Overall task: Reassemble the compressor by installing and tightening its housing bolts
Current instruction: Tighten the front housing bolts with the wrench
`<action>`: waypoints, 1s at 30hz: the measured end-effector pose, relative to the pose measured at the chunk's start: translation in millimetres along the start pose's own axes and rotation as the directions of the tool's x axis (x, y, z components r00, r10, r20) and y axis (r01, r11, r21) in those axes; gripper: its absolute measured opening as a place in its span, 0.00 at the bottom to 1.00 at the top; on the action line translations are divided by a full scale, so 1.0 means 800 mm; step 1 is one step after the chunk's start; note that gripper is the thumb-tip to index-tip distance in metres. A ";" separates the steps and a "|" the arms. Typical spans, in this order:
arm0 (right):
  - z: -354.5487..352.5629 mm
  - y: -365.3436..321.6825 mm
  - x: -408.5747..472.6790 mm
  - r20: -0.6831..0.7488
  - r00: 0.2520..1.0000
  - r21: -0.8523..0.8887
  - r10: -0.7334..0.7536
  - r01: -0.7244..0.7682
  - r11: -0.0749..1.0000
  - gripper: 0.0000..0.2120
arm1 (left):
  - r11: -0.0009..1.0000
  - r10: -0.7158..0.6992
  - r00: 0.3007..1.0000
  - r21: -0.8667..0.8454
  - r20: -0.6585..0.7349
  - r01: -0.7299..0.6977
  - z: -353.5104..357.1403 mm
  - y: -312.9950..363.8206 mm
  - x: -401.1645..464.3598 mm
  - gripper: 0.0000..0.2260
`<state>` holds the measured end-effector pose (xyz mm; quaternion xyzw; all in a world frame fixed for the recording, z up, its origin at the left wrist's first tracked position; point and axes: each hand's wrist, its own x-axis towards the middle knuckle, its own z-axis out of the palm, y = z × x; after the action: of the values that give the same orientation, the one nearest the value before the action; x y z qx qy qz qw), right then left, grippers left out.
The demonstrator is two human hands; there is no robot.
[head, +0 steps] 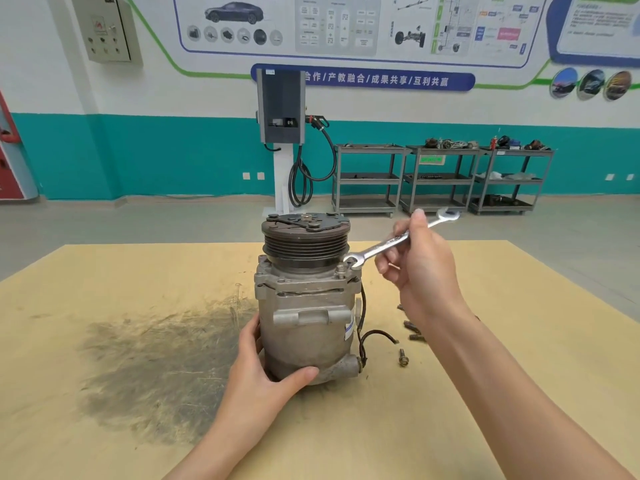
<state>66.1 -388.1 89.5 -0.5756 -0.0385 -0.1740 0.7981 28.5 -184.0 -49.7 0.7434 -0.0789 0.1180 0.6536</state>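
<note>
A grey metal compressor (pixel 306 327) stands upright on the wooden table (pixel 502 393), its black ribbed pulley on top. My left hand (pixel 263 375) grips the lower body of the compressor from the left. My right hand (pixel 420 271) holds a silver combination wrench (pixel 381 247) by its shank. The wrench's open end sits at a housing bolt (pixel 341 270) on the upper right flange, just below the pulley. Several loose bolts (pixel 412 329) lie on the table to the right of the compressor, one of them (pixel 402 357) near its base.
A dark oily stain (pixel 156 362) spreads over the table left of the compressor. A black wire (pixel 372 336) loops from the compressor's right side. Beyond the table stand a charging post (pixel 281 109) and grey shelf carts (pixel 443 178) by the wall.
</note>
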 end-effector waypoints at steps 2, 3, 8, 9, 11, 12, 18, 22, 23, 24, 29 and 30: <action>0.002 0.006 0.000 0.006 0.999 0.014 0.050 -0.050 0.999 0.19 | 1.000 0.004 1.000 -0.001 0.003 -0.004 0.000 0.001 0.000 0.45; 0.004 0.007 0.000 0.011 0.997 0.019 0.071 -0.072 0.997 0.19 | 1.000 0.008 1.000 -0.005 0.004 -0.007 0.000 0.001 0.000 0.45; 0.005 0.009 0.000 0.052 0.984 -0.002 0.169 -0.169 0.986 0.18 | 1.000 0.014 1.000 -0.011 0.004 -0.014 0.001 0.003 0.000 0.47; 0.004 0.009 0.000 0.073 0.977 -0.012 0.199 -0.199 0.980 0.18 | 1.000 0.011 1.000 -0.011 0.006 -0.011 0.001 0.004 0.000 0.47; 0.003 0.008 0.000 0.125 0.959 -0.002 0.255 -0.257 0.967 0.18 | 1.000 0.005 1.000 -0.014 0.006 -0.004 0.001 0.005 -0.001 0.47; 0.002 0.008 0.000 0.143 0.951 0.011 0.272 -0.277 0.961 0.18 | 1.000 0.002 1.000 -0.015 0.007 -0.002 0.001 0.005 -0.001 0.47; -0.002 0.010 0.005 0.173 0.948 0.059 0.266 -0.279 0.958 0.18 | 1.000 0.004 1.000 -0.007 0.007 -0.004 0.001 0.005 0.000 0.47; -0.004 0.013 0.006 0.194 0.944 0.047 0.268 -0.282 0.958 0.17 | 1.000 0.008 1.000 -0.012 0.010 -0.008 0.001 0.004 0.000 0.47; -0.004 0.014 0.006 0.193 0.945 0.040 0.262 -0.275 0.961 0.17 | 1.000 0.008 1.000 -0.013 0.011 -0.008 0.001 0.004 0.000 0.47; -0.004 0.015 0.006 0.186 0.952 0.030 0.243 -0.253 0.967 0.18 | 1.000 0.007 1.000 -0.015 0.011 -0.007 0.001 0.004 0.000 0.47; 0.004 0.021 -0.007 0.044 0.971 -0.068 -0.236 0.239 0.969 0.21 | 1.000 0.001 1.000 -0.009 0.010 -0.001 0.001 0.004 0.000 0.46; 0.006 0.022 -0.013 0.024 0.930 -0.104 -0.367 0.367 0.924 0.21 | 1.000 0.001 1.000 -0.009 0.009 -0.001 0.001 0.004 0.000 0.46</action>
<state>63.1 -376.1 72.5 -0.6004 -0.1379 -0.3207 0.7195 27.9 -185.3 -46.5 0.7409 -0.0825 0.1147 0.6566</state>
